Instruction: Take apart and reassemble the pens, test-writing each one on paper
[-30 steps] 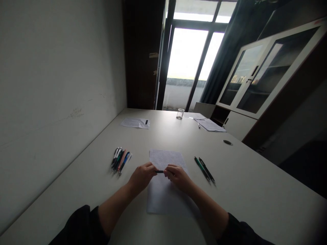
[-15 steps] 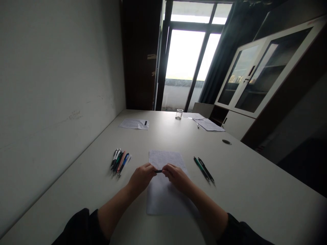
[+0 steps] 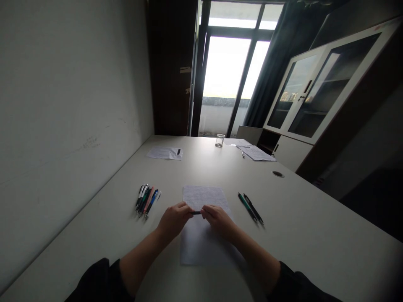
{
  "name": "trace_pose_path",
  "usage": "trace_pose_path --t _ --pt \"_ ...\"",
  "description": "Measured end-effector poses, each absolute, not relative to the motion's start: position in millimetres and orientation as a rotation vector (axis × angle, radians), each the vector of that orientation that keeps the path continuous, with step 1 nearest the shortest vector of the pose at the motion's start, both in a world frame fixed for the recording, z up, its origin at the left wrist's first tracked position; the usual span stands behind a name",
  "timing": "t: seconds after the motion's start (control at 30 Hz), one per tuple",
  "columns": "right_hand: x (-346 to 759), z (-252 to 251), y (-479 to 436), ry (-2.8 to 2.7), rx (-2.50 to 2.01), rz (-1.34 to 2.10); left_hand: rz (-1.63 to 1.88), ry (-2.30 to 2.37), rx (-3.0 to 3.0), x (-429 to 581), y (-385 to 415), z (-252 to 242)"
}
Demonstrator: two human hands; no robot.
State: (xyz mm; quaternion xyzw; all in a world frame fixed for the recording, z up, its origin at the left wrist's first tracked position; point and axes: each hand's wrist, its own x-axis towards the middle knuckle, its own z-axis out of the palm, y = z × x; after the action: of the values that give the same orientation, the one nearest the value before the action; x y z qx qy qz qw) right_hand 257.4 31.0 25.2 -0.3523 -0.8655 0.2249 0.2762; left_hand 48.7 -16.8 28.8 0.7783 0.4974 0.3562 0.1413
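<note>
A dark pen (image 3: 197, 212) lies crosswise between my two hands, over a sheet of lined paper (image 3: 204, 193). My left hand (image 3: 174, 216) is closed on one end of it, and my right hand (image 3: 217, 218) pinches the other end. Only the pen's short middle stretch shows; the fingers cover the rest. The paper has lines across its upper part and looks blank lower down. Left of my hands is a bunch of several pens (image 3: 147, 201). To the right, a green pen (image 3: 247, 207) and a black pen (image 3: 254, 208) lie side by side.
The white table (image 3: 119, 247) runs along a wall at left. Toward its far end are a loose sheet (image 3: 165, 152), a glass jar (image 3: 219, 141) and a stack of papers (image 3: 257, 153) with a pen. A round cable hole (image 3: 278, 174) is at right, near a glass-door cabinet (image 3: 305, 96).
Both hands stay closed on the pen in almost the same place. My right hand has shifted very slightly to the right, and a little more of the pen's middle shows.
</note>
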Motion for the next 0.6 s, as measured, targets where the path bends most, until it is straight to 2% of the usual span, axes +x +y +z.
trace_pose_path --t 0.6 --pt "253.9 27.4 28.3 -2.208 -0.907 0.835 1.022 1.447 2.234 48.7 -18.7 31.8"
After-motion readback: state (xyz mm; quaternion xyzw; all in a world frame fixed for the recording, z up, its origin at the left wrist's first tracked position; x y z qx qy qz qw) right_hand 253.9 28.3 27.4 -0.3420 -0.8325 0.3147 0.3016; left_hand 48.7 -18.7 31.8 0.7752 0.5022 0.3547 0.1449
